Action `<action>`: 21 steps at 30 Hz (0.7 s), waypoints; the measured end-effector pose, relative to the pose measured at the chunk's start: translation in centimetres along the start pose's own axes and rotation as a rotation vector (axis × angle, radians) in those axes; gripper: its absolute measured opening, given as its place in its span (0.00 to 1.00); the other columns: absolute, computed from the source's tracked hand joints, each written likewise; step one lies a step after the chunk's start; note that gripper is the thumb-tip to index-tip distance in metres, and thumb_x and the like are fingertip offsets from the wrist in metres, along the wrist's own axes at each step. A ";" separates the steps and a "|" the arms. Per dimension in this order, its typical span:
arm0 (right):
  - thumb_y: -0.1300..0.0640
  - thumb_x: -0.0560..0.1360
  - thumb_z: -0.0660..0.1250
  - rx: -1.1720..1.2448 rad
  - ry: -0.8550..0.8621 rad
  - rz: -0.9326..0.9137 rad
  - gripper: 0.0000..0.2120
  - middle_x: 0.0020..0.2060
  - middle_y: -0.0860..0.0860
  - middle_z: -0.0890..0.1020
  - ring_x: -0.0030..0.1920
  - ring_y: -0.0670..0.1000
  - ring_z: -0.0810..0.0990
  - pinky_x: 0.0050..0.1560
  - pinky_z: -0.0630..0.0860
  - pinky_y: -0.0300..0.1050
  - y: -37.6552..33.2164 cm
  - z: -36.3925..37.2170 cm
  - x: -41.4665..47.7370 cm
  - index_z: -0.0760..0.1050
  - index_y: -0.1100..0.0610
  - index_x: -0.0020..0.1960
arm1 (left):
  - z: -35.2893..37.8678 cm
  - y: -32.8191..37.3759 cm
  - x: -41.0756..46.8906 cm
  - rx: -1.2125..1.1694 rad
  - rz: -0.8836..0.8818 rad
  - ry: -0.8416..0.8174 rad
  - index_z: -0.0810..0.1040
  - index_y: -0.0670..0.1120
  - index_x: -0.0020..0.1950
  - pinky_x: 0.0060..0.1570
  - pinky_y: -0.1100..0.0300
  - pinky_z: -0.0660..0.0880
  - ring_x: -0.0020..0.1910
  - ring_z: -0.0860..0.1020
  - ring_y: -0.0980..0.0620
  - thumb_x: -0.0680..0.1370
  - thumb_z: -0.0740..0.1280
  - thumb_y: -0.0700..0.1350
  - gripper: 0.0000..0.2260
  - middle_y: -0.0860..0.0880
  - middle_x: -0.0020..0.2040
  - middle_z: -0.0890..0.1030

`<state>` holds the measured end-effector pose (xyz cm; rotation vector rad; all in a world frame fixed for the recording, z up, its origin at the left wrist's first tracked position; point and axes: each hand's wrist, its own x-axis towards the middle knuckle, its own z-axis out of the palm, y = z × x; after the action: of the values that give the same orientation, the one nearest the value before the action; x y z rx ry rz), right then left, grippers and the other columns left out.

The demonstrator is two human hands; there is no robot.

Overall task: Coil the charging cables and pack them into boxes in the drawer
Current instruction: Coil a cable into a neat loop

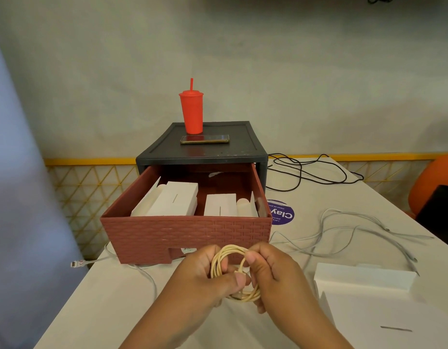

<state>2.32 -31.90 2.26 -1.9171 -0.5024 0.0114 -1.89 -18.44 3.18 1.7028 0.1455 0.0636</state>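
A cream charging cable is wound into a coil in front of the drawer, held above the table. My left hand grips the coil's left side with the thumb across it. My right hand pinches the coil's right side. The red-brown brick-pattern drawer stands pulled out of its dark cabinet. Inside lie two white boxes, one on the left and one on the right. An open white box with its lid flap toward me sits on the table at my right.
A red cup with a straw and a phone rest on the cabinet. Loose grey-white cables sprawl right of the drawer, a black cable lies behind, and another pale cable with its plug hangs at the table's left edge.
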 end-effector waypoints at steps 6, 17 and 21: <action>0.57 0.79 0.58 0.048 -0.079 0.069 0.13 0.21 0.42 0.73 0.18 0.42 0.70 0.21 0.66 0.33 -0.5 -0.7 -0.3 0.71 0.52 0.36 | 0.5 0.0 0.0 -0.133 -0.093 -0.043 0.77 0.43 0.43 0.25 0.67 0.61 0.34 0.72 0.54 0.71 0.71 0.38 0.05 0.48 0.37 0.83; 0.55 0.79 0.58 0.298 -0.160 0.336 0.16 0.19 0.47 0.71 0.17 0.45 0.65 0.19 0.64 0.35 -0.1 -1.0 -0.3 0.76 0.60 0.37 | 0.8 -1.2 0.6 -0.425 -0.358 -0.133 0.79 0.43 0.47 0.27 0.66 0.68 0.30 0.75 0.55 0.66 0.71 0.37 0.11 0.45 0.37 0.83; 0.56 0.80 0.58 0.242 -0.214 0.346 0.16 0.20 0.47 0.71 0.17 0.45 0.66 0.19 0.65 0.35 0.0 -1.1 -0.2 0.75 0.55 0.35 | 1.2 -1.7 0.5 -0.423 -0.401 -0.104 0.78 0.44 0.47 0.28 0.65 0.69 0.30 0.75 0.55 0.65 0.71 0.37 0.12 0.46 0.36 0.83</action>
<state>2.37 -32.94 2.62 -1.7503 -0.2888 0.4849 -1.38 -19.33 1.29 1.2276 0.3662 -0.2747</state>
